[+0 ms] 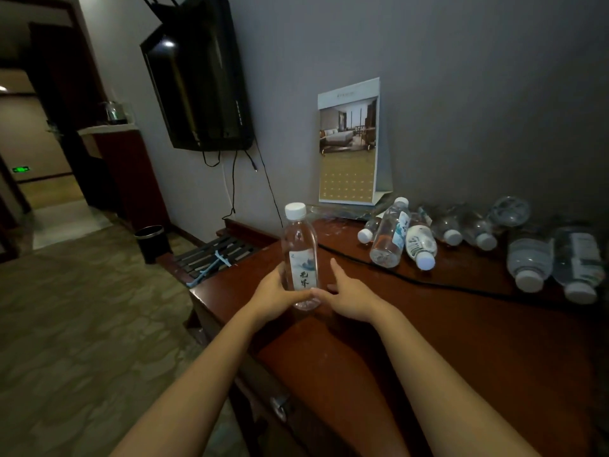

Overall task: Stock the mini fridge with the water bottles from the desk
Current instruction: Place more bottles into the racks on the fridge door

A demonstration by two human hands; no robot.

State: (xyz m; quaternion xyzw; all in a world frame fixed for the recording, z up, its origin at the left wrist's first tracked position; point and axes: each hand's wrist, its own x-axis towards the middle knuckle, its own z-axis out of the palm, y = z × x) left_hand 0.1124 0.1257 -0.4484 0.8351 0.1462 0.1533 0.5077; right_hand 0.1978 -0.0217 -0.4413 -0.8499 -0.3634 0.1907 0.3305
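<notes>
We count one water bottle [300, 255] upright over the surface [461, 331], left hand [272, 296] grip curled round it, right hand [351, 300] spread open alongside, about eight bottles [529, 255] heaped by the wall, overlapping, count unsure.

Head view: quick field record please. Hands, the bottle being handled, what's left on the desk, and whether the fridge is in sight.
left hand: grips the held bottle low down
right hand: open, fingers spread, thumb by the bottle's base
held bottle: upright, white cap on, label facing the camera
other bottles: several, mostly lying on their sides along the wall
desk: dark wood, a black cable running across it
calendar: standing against the wall behind the bottles
fridge: not in view
</notes>
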